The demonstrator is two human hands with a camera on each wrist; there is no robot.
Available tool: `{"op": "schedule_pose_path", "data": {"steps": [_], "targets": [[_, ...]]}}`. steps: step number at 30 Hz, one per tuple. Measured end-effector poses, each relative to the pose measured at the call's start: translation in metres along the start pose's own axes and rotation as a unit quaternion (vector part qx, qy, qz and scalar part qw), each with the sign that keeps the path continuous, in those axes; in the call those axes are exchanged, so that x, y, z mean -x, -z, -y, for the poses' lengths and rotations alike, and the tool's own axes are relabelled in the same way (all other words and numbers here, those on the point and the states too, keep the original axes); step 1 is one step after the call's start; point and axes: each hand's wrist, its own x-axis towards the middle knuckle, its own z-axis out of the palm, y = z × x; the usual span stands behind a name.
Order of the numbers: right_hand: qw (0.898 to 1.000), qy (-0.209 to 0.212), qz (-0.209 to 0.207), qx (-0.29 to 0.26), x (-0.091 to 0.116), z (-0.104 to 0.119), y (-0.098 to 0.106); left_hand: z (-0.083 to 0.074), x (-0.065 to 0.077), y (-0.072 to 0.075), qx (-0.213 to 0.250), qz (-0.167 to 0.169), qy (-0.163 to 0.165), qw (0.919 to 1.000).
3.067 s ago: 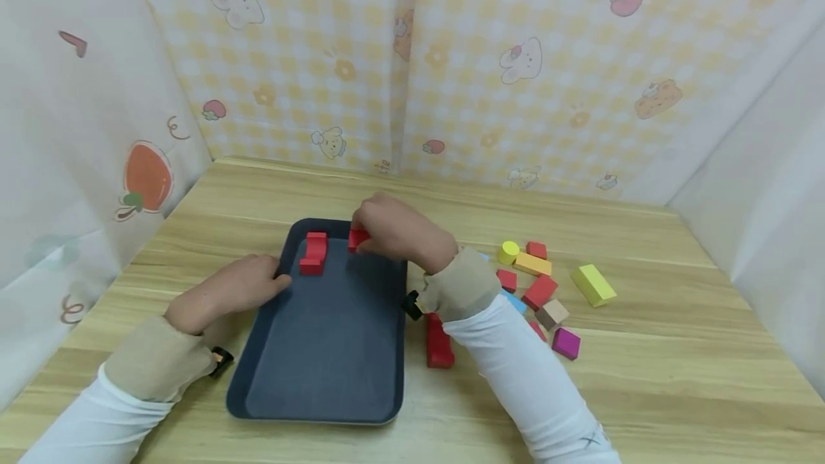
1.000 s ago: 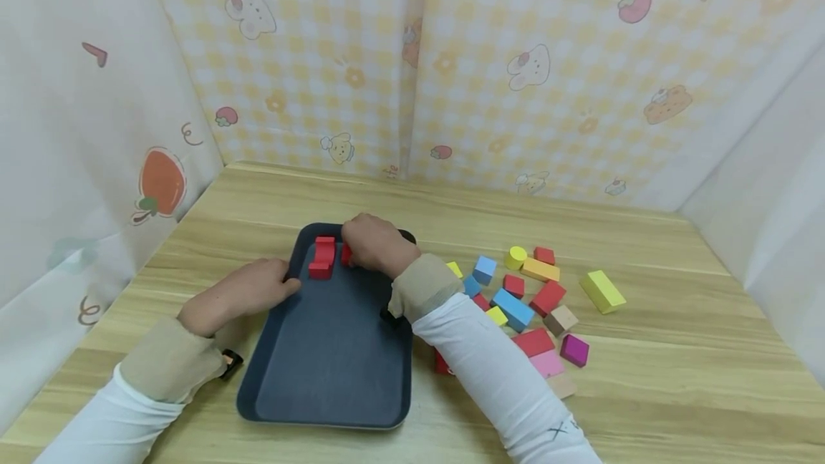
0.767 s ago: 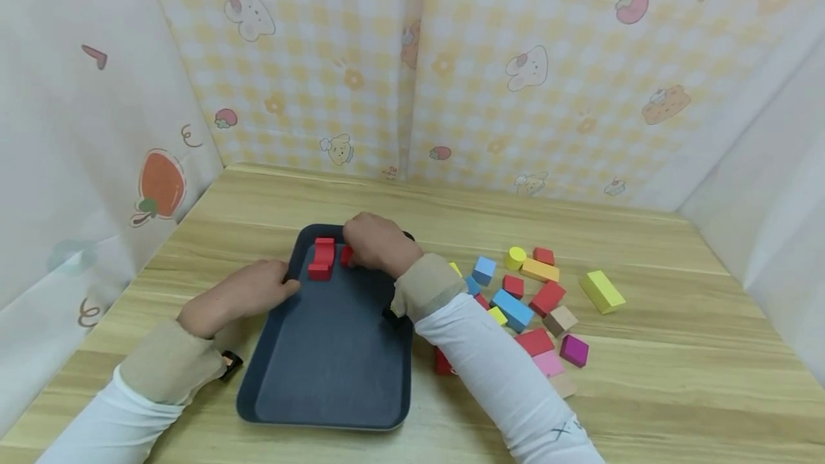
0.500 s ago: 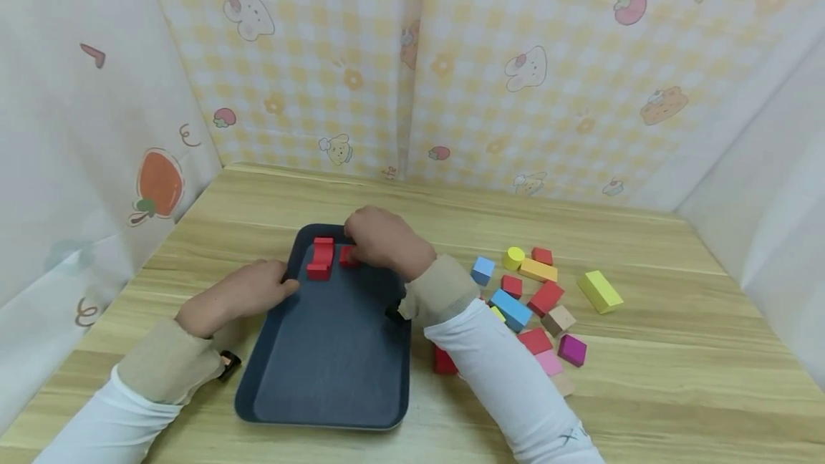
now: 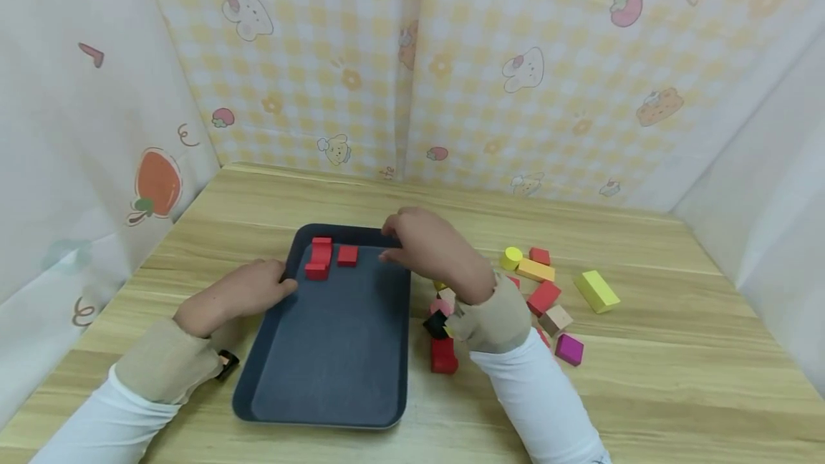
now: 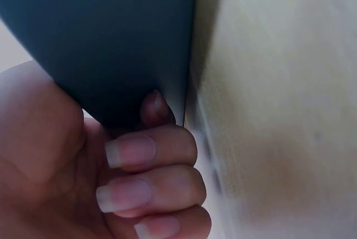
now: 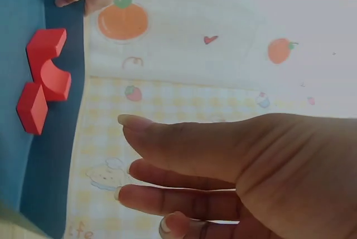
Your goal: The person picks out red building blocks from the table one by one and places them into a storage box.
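Right hand (image 5: 428, 249): released, nothing between thumb and fingers, held over the tray's right edge close to its far right corner. Left hand (image 5: 238, 296): thumb over the rim at the tray's left edge, fingers curled outside, gripping it.

Dark tray (image 5: 329, 349) is on the left part of the tabletop (image 5: 683, 356). Two pieces inside: red arch block (image 5: 320, 256) near the far left corner, and red square block (image 5: 348, 256) beside it along the far edge, small gap between them in the head view.

Loose blocks lie between the tray's right edge and the tabletop's right edge: red curved block (image 5: 444, 356) nearest the tray's near right corner, yellow cylinder (image 5: 512, 258), orange block (image 5: 536, 270), purple block (image 5: 570, 349). Right forearm hides others.

My read: placement of the square piece is done. Next move likely calls for a fresh right-hand pick, left steadying.
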Motion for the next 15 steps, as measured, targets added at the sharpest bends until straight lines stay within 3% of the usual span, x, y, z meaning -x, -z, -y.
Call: {"op": "schedule_pose_path", "data": {"steps": [8,15], "targets": [[1.000,0.009,0.007,-0.017,0.022,-0.006,-0.002,0.000,0.002,0.001,0.006,0.001,0.006,1.0000],[1.000,0.003,0.023,0.003,0.043,-0.008,-0.004,-0.002,0.001,0.001,0.006,-0.001,0.003,1.0000]]}}
